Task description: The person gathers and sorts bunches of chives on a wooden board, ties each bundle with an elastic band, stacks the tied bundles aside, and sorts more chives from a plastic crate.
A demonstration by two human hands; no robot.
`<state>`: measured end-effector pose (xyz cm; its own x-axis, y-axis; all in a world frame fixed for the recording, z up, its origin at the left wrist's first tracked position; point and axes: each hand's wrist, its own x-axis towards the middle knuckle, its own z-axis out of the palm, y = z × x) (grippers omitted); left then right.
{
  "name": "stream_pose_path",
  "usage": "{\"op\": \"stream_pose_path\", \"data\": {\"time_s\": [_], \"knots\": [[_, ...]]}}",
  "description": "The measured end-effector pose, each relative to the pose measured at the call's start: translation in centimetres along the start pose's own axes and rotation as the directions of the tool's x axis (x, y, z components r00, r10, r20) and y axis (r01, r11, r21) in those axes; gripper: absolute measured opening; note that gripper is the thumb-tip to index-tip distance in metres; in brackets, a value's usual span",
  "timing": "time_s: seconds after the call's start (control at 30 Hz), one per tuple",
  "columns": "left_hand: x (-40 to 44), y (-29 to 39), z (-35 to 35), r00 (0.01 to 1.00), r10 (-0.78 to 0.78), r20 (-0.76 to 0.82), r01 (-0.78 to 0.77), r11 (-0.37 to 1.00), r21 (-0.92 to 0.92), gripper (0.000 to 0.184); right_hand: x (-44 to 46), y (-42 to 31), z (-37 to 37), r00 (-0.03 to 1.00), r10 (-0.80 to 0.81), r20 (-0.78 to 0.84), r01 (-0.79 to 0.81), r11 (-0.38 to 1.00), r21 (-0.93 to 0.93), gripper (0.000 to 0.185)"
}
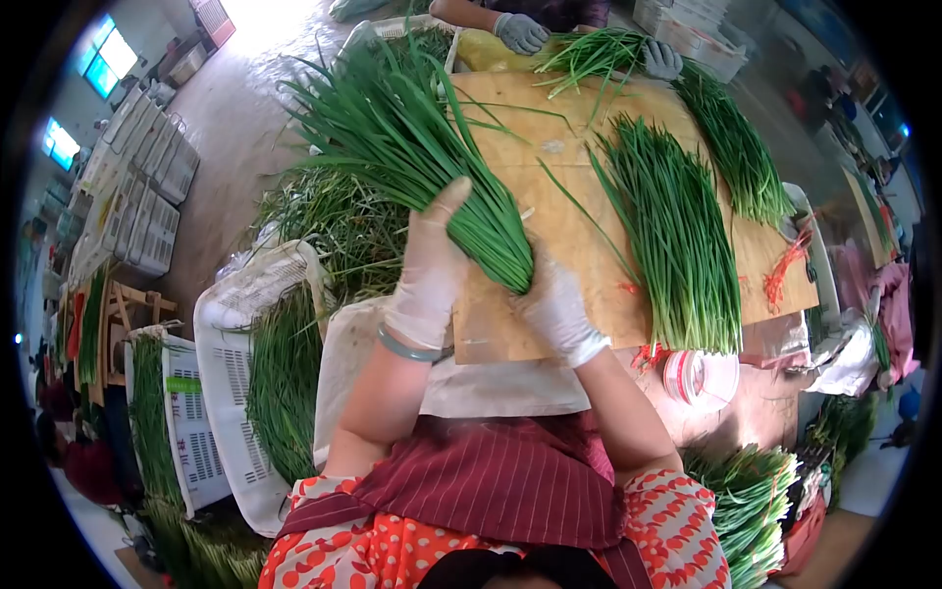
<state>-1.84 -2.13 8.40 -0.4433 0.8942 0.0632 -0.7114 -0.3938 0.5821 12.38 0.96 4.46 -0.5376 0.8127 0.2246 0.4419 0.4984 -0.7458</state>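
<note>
A thick bunch of garlic chives [422, 147] is held up over the near left part of the wooden board [569, 206]. My left hand [437, 245], in a pale glove, is wrapped round the middle of the bunch, thumb on top. Gloved too, my right hand [557, 304] closes on the lower stem ends. The leaf tips fan out toward the upper left. To the right on the board lies another pile of chives [677, 236], stems toward me. A few loose leaves are scattered between.
Across the board, a co-worker's gloved hands [522, 33] handle more chives [599, 54]. Left of me stand a white crate [221, 324] of chives and a heap of leaf scraps [339, 216]. Red ties [785, 270] hang at the board's right; a clear tub [702, 378] sits below.
</note>
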Motion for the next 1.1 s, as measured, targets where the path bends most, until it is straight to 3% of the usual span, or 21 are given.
{"op": "stream_pose_path", "data": {"time_s": [0.07,0.1,0.17,0.3,0.37,0.4,0.47,0.5,0.53,0.57,0.6,0.63,0.67,0.7,0.73,0.83,0.93,1.0,1.03,1.07,1.1], "knots": [[1.6,1.7,-0.6,0.991,-0.126,-0.042,0.119,0.983,-0.137,0.022,-1.1,0.4,-0.7,1.000,-0.026,0.016,0.027,0.999,-0.018,0.057],[2.9,2.6,-1.5,0.985,-0.109,-0.133,0.096,0.990,-0.102,0.024,-1.8,0.7,-1.0,0.999,-0.017,0.029,0.018,1.000,-0.024,0.058],[4.0,5.2,-1.0,0.968,0.010,-0.252,-0.020,0.999,-0.034,0.025,-2.8,0.5,-1.6,0.999,-0.003,0.044,0.004,0.999,-0.031,0.059],[3.4,12.1,-2.1,0.863,0.429,-0.266,-0.353,0.890,0.290,0.021,-3.8,-0.4,-3.6,0.998,0.057,0.031,-0.058,0.998,0.019,0.053],[5.9,17.4,-8.4,0.814,0.475,-0.334,-0.391,0.874,0.289,0.025,-3.7,0.1,-4.0,0.998,0.054,0.015,-0.055,0.998,0.031,0.051],[4.3,18.2,-10.4,0.674,0.738,0.047,-0.476,0.385,0.791,0.028,-3.3,0.5,-4.1,0.994,0.103,0.033,-0.101,0.993,-0.063,0.051],[-0.3,16.3,-8.1,0.516,0.835,0.190,-0.550,0.153,0.821,0.030,-2.6,1.1,-4.0,0.987,0.154,0.042,-0.146,0.977,-0.153,0.050],[-2.3,13.5,-4.2,0.542,0.821,-0.178,-0.644,0.542,0.540,0.030,-2.2,1.4,-3.7,0.989,0.145,0.018,-0.138,0.969,-0.206,0.047],[-4.2,11.4,-4.8,0.757,0.647,-0.090,-0.531,0.690,0.492,0.027,-1.9,1.7,-3.4,0.991,0.135,-0.006,-0.132,0.957,-0.258,0.044],[-5.8,9.2,-6.0,0.907,0.421,0.010,-0.378,0.803,0.461,0.026,-1.4,2.0,-3.1,0.991,0.136,-0.006,-0.133,0.957,-0.257,0.044],[-6.6,6.7,-5.5,0.974,0.169,0.151,-0.206,0.386,0.899,0.023,-0.8,2.2,-2.6,0.990,0.143,-0.013,-0.140,0.938,-0.317,0.042],[-7.4,4.7,-4.6,0.940,-0.012,0.341,-0.323,0.292,0.900,0.022,-0.5,2.2,-2.2,0.989,0.145,-0.014,-0.140,0.916,-0.377,0.040],[-8.1,2.7,-3.7,0.840,-0.193,0.507,-0.458,0.250,0.853,0.021,-0.5,1.8,-1.8,0.990,0.140,-0.004,-0.131,0.916,-0.378,0.040],[-8.0,-1.5,-6.3,0.930,-0.309,0.197,0.124,0.771,0.624,0.020,-0.4,1.4,-1.4,0.993,0.117,-0.020,-0.116,0.922,-0.370,0.043],[-7.8,-5.6,-8.5,0.821,-0.570,0.019,0.570,0.820,-0.055,0.021,-0.3,0.9,-0.9,0.995,0.095,-0.039,-0.102,0.927,-0.361,0.047],[-5.5,-7.8,-4.1,0.854,-0.521,-0.020,0.504,0.834,-0.225,0.038,-1.7,-0.7,0.7,0.993,0.106,-0.045,-0.114,0.953,-0.280,0.045],[-5.3,-9.2,-4.5,0.918,-0.392,-0.056,0.371,0.900,-0.228,0.039,-1.8,-0.6,0.3,0.994,0.109,0.006,-0.101,0.943,-0.317,0.051],[-5.5,-8.7,-4.2,0.894,-0.444,-0.053,0.414,0.867,-0.278,0.035,-1.8,-1.0,0.0,0.993,0.116,0.029,-0.100,0.938,-0.331,0.054],[-5.7,-8.2,-3.7,0.870,-0.492,-0.048,0.451,0.830,-0.327,0.032,-1.8,-1.6,-0.5,0.978,0.171,0.122,-0.113,0.919,-0.378,0.060],[-5.7,-7.9,-3.1,0.870,-0.490,-0.051,0.448,0.831,-0.330,0.032,-1.8,-1.9,-0.6,0.951,0.223,0.213,-0.115,0.897,-0.426,0.066],[-5.6,-7.5,-2.5,0.911,-0.410,0.050,0.404,0.859,-0.315,0.031,-1.9,-1.4,-0.5,0.951,0.219,0.218,-0.109,0.898,-0.426,0.066]]}}
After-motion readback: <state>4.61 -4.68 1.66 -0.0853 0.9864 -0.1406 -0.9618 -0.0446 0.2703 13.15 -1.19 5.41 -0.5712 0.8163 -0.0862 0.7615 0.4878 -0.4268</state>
